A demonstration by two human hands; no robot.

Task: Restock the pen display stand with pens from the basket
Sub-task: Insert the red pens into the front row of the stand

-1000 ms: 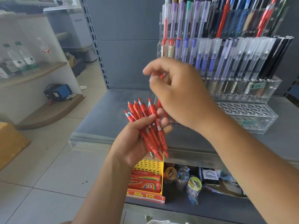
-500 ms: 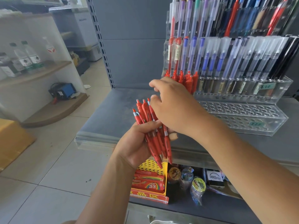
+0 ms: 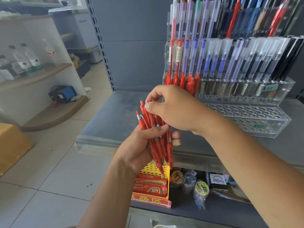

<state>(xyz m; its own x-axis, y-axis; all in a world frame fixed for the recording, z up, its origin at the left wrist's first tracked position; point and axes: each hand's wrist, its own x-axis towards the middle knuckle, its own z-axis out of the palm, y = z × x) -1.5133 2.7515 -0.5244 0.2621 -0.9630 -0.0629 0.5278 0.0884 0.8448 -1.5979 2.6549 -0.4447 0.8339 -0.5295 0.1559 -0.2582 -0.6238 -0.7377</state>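
My left hand [image 3: 139, 148] grips a bundle of several red click pens [image 3: 158, 145], tips down, in front of the shelf edge. My right hand [image 3: 174, 109] reaches over the bundle and pinches the top end of one red pen between thumb and fingers. Behind my hands stands the clear acrylic pen display stand [image 3: 246, 99] on the grey shelf. Several red pens [image 3: 181, 79] stand in its left slots, with blue, purple and black pens in the rows above. Its lowest tier [image 3: 256, 119] shows open holes. No basket is in view.
The grey shelf [image 3: 115, 119] carries the stand, with a metal upright [image 3: 102, 46] behind. Below it a yellow box of red packets [image 3: 151, 186] and small wrapped items [image 3: 200, 191] sit on a lower shelf. A white shelf unit with water bottles [image 3: 29, 61] stands left, beside a cardboard box [image 3: 11, 145].
My right hand came down from the stand's left slots to the top of the bundle and now pinches a pen there. The left hand kept holding the bundle.
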